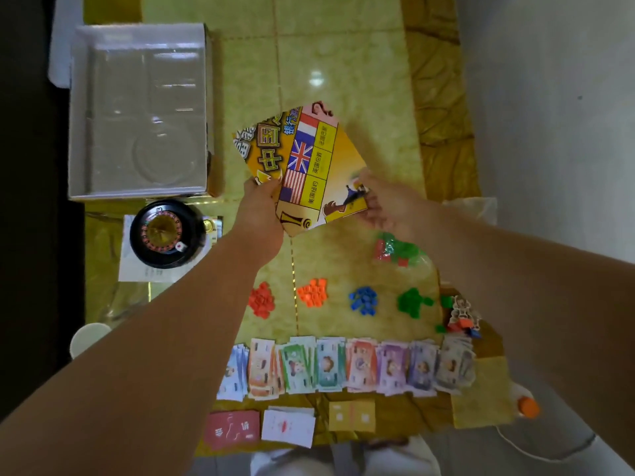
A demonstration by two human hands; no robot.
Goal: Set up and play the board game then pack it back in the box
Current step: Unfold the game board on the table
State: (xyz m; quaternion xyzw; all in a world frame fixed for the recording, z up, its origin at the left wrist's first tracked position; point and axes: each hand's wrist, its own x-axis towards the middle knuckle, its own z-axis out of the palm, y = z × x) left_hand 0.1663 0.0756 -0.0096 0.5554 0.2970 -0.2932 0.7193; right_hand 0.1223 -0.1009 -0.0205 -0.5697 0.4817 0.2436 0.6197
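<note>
Both hands hold a folded board [311, 166] tilted above a table [343, 63]. The left hand [263, 204] has its fingers curled round the board's left edge. The right hand [385, 204], blurred, pinches the near-right corner, and how its fingers are spread cannot be told. Well to the left of the left fingers stands an open box [137, 111]. A roulette wheel [165, 233] sits just beside that wrist. Close under the right fingers lies a bag [395, 249] of red and green pieces. Nearer the person than both hands are red, orange, blue and green token piles [313, 293]. Nearer still are a row of banknotes [343, 367] and three card decks [288, 426].
</note>
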